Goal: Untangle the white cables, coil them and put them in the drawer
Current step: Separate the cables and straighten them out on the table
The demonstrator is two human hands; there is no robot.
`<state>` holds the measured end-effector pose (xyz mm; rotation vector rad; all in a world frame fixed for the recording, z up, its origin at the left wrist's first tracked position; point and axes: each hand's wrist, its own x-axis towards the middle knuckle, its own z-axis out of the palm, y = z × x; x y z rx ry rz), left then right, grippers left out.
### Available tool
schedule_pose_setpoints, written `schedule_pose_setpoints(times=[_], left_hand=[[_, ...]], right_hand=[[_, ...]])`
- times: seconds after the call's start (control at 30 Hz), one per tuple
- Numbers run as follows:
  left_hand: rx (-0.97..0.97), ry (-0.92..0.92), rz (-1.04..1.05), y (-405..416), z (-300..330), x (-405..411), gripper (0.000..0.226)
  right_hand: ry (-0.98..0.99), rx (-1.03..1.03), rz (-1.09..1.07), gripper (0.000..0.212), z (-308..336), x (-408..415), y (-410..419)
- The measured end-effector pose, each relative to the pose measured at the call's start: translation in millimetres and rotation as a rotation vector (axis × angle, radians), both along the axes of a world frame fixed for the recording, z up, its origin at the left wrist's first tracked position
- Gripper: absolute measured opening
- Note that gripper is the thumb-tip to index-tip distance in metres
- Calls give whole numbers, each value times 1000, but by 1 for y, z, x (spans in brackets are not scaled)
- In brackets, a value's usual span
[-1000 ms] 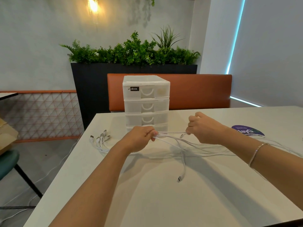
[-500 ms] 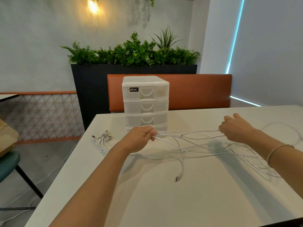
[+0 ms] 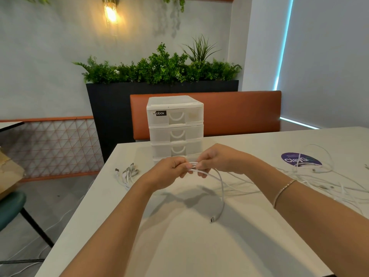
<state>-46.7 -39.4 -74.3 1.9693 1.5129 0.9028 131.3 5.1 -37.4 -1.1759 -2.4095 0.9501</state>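
My left hand [image 3: 167,173] and my right hand [image 3: 218,159] meet in front of the drawer unit, both pinching a bundle of white cables [image 3: 220,182]. One cable loops down from my fingers and ends in a plug [image 3: 212,219] on the table. More tangled white cable [image 3: 327,182] spreads across the table to the right. A second bunch of cable ends [image 3: 127,172] lies to the left near the table edge. The white plastic drawer unit [image 3: 175,126] stands at the far side with all visible drawers closed.
The white table [image 3: 179,246] has its left edge close to my left arm. A purple round sticker [image 3: 301,159] sits at the right under some cable. An orange bench back and a black planter stand behind. A green chair [image 3: 10,206] is at the lower left.
My right hand swung out to the right along the cables, then came back to meet my left hand. The left hand stayed put holding the bundle.
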Motion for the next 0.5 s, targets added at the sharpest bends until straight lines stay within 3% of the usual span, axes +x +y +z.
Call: schedule_pose_setpoints(times=[0.17, 0.4, 0.5], left_hand=[[-168, -117, -85, 1, 10, 0, 22], [-129, -124, -57, 1, 20, 2, 22], [-113, -34, -41, 2, 22, 3, 22]], right_hand=[[89, -119, -34, 12, 4, 1, 6], [204, -224, -57, 14, 5, 9, 8], [254, -224, -83, 7, 4, 13, 9]])
